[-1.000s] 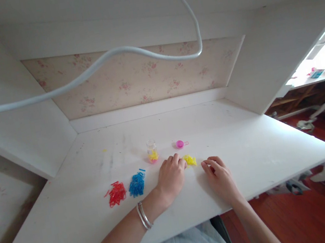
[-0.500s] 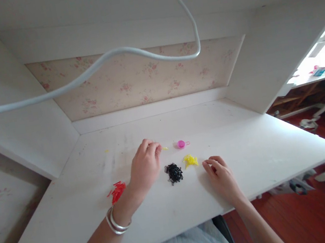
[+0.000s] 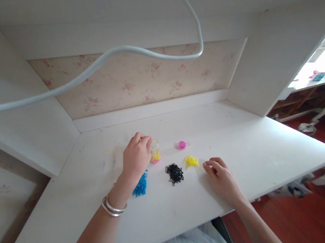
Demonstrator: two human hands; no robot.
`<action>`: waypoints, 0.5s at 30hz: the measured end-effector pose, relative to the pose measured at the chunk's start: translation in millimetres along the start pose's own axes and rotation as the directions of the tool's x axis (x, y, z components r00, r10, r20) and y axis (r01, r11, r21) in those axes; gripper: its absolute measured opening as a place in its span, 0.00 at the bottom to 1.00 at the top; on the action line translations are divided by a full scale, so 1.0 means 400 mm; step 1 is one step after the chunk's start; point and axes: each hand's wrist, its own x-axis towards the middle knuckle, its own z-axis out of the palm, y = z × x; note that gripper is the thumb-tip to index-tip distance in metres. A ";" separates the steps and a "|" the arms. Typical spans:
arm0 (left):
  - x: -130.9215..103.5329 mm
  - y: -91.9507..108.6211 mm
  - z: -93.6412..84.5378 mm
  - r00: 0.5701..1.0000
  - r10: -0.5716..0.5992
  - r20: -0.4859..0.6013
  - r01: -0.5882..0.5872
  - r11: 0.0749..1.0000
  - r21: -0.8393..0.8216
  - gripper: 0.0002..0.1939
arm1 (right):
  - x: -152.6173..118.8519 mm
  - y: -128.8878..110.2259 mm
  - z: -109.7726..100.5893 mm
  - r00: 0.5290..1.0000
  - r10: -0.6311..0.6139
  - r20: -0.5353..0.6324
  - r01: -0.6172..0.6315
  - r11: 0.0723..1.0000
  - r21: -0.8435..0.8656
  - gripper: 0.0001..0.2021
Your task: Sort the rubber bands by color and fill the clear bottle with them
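Note:
My left hand (image 3: 137, 153) is closed in a pinch at the mouth of a small clear bottle (image 3: 155, 152) with yellow and pink pieces inside. A bit of a yellow rubber band shows at its fingertips. Below that wrist lies a pile of blue rubber bands (image 3: 141, 184), partly covered by the hand. A pile of black rubber bands (image 3: 175, 173) and a smaller pile of yellow rubber bands (image 3: 191, 161) lie between my hands. My right hand (image 3: 222, 177) rests on the table beside the yellow pile, fingers curled together; whatever they may hold is hidden.
A pink round cap with a loop (image 3: 182, 145) lies behind the yellow pile. A white cable (image 3: 126, 49) hangs across the view above the white table (image 3: 239, 138). Side panels and a papered back wall enclose the table. To the right are a window and red floor.
My left hand has moved left with the yellow rubber band to the bottle, uncovering the bottle and the blue pile and covering the red pile. My right hand has stayed in place.

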 end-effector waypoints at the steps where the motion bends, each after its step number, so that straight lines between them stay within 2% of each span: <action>1: -0.001 -0.002 0.000 1.000 -0.005 -0.003 0.005 1.000 -0.011 0.12 | 0.001 0.000 0.000 1.000 0.003 -0.003 -0.003 1.000 0.014 0.19; 4: -0.005 -0.012 -0.001 1.000 -0.013 -0.016 0.012 0.998 -0.066 0.12 | 0.007 -0.008 0.002 0.999 0.025 -0.033 -0.022 0.996 0.083 0.19; 7: -0.016 -0.018 -0.008 0.999 -0.012 -0.044 0.006 0.990 -0.140 0.12 | 0.020 -0.046 0.007 0.997 0.019 -0.077 -0.006 0.987 0.163 0.18; 11: -0.056 -0.011 -0.025 0.994 -0.041 -0.097 0.014 0.966 -0.259 0.12 | 0.058 -0.153 0.015 0.992 -0.079 -0.094 0.101 0.963 0.249 0.16; 15: -0.121 -0.009 -0.030 0.995 -0.102 -0.006 0.092 0.919 -0.384 0.13 | 0.117 -0.275 0.032 0.977 -0.186 -0.104 0.208 0.935 0.287 0.14</action>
